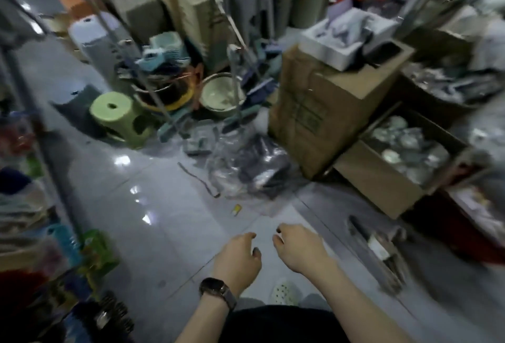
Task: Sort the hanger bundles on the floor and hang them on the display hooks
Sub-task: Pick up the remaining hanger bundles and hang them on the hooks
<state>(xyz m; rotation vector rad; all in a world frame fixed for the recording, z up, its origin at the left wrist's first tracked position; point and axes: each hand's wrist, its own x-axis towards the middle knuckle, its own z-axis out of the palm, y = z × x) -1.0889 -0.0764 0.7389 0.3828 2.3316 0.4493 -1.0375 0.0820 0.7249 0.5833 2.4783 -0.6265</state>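
Head view: both grips are empty, the left hand (pixel 237 256) with its watch (pixel 216 292) and the right hand (pixel 296 247) loosely curled, fingers apart, over the floor (pixel 169 233). Ahead, a clear plastic bag (pixel 246 167) holds dark bundles, too blurred to identify, beside a cardboard box (pixel 322 113). A green stool (pixel 120 118) stands farther left.

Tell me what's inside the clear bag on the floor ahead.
The clear bag holds a dark bundle; motion blur and glare hide whether it is hangers. Its underside and back are covered. Both hands, left and right, hover empty short of it.
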